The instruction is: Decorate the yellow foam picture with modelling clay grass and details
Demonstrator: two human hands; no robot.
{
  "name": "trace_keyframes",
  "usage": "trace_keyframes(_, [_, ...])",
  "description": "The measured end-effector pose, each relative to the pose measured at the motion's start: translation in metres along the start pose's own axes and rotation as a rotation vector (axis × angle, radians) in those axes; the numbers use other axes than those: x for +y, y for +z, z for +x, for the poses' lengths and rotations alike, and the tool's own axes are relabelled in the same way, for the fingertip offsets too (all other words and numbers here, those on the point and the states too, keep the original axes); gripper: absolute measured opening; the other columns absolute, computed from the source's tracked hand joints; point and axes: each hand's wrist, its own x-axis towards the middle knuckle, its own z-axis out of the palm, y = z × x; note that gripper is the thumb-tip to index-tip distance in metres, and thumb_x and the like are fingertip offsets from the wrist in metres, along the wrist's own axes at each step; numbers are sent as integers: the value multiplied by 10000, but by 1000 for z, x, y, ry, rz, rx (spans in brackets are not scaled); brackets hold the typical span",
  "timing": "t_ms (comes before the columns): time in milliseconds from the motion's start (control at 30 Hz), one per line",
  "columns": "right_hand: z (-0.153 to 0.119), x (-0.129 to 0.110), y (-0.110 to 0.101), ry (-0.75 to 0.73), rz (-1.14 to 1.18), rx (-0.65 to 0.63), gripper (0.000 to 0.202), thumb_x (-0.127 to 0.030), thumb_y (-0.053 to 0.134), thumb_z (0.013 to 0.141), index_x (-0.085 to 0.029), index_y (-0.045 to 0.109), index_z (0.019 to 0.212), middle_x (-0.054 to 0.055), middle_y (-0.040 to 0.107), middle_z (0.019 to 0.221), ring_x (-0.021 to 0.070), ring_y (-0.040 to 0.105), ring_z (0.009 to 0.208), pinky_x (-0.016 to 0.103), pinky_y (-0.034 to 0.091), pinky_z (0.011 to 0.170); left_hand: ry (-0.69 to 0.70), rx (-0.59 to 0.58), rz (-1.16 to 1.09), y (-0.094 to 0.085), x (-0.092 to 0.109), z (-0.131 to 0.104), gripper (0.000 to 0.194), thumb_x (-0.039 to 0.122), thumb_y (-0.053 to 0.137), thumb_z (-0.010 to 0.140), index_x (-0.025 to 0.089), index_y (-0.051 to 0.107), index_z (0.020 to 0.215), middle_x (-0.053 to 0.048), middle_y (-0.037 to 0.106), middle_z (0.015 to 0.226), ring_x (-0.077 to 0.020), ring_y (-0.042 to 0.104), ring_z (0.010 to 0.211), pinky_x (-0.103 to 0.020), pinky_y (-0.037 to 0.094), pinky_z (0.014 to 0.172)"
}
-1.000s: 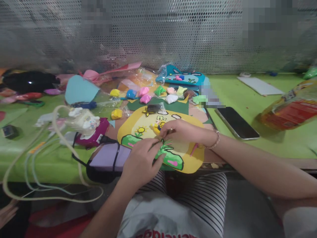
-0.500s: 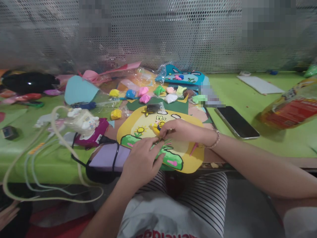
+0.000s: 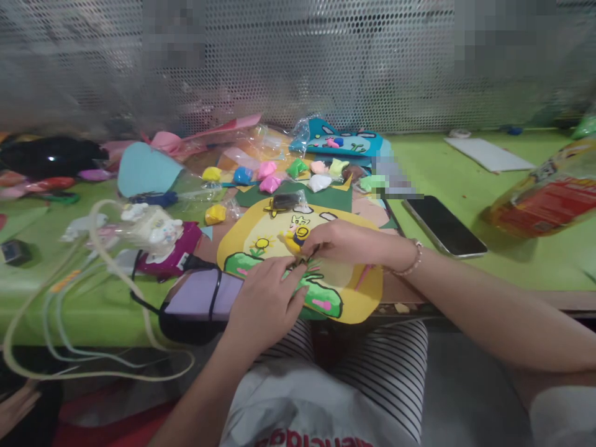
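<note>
The right hand (image 3: 333, 241) has its fingertips pinched together over the yellow picture (image 3: 363, 301), on the green counter (image 3: 442, 167). The left hand (image 3: 267, 295) lies on the picture, its fingers a bit apart.

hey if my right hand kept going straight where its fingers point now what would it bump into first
Probably the fingertips of your left hand, which are close beside your right hand over the yellow card. Whether they already touch is unclear.

Green table (image 3: 516, 261); on it, black phone (image 3: 446, 226), white slab (image 3: 488, 154).
</note>
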Motion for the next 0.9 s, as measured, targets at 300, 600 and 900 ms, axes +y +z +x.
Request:
trace_keyframes(300, [-3, -4, -7, -91, -107, -37, 251, -16, 492, 787, -166, 692, 807, 14, 675, 777, 113, 554, 696, 229, 411, 670, -4, -23, 6, -1, 0, 1, 356, 307, 397, 939, 185, 570, 1225, -99, 585, 1203, -258, 523, 1110, -439, 418, 955])
trace_keyframes(600, [-3, -7, -10, -102, -194, -65, 243, -39, 485, 835, -150, 697, 873, 55, 654, 827, 141, 541, 755, 253, 411, 695, 12, -30, 36, -3, 1, 3, 356, 282, 400, 931, 164, 561, 1226, -121, 577, 1194, -268, 518, 1096, -449, 429, 934])
trace_keyframes(900, [-6, -13, -14, -117, -354, -151, 236, -49, 480, 874, -111, 705, 906, 80, 618, 838, 150, 522, 740, 260, 392, 651, 1, -49, 32, -1, 1, 4, 353, 289, 397, 936, 155, 569, 1214, -121, 572, 1193, -273, 509, 1109, -457, 413, 954])
